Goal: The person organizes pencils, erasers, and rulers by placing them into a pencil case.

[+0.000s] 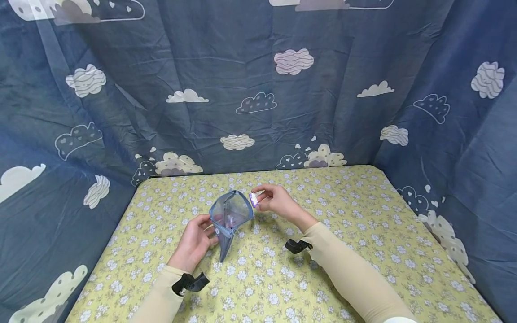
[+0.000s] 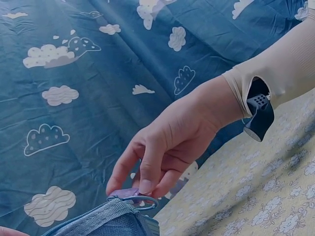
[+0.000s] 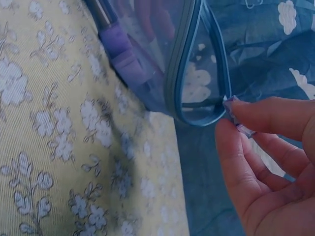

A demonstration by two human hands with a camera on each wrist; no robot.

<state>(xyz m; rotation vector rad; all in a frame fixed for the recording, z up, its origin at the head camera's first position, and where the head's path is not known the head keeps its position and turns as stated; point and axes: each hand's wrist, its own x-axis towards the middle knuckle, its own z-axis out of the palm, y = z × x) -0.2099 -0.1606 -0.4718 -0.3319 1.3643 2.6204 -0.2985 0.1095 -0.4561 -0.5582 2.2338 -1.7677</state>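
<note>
My left hand (image 1: 194, 240) grips the side of a blue see-through zip pouch (image 2: 110, 219), its mouth open and tilted up. In the right wrist view, the fingers of that hand show faintly through the wall of the pouch (image 1: 224, 244). Inside lies a purple item with a silvery shaft (image 3: 123, 51), its kind unclear. Just right of the pouch's mouth, my right hand (image 1: 278, 202) pinches a small white-and-purple block (image 1: 253, 199) between thumb and fingertips. From the right wrist, the block (image 3: 236, 114) appears right against the blue rim.
A yellow flowered cloth (image 1: 274, 278) covers the table under both hands. Dark blue curtains (image 1: 226, 116) with cloud prints stand behind the table and along both sides. Each wrist wears a black camera mount, such as the left one (image 1: 190, 283).
</note>
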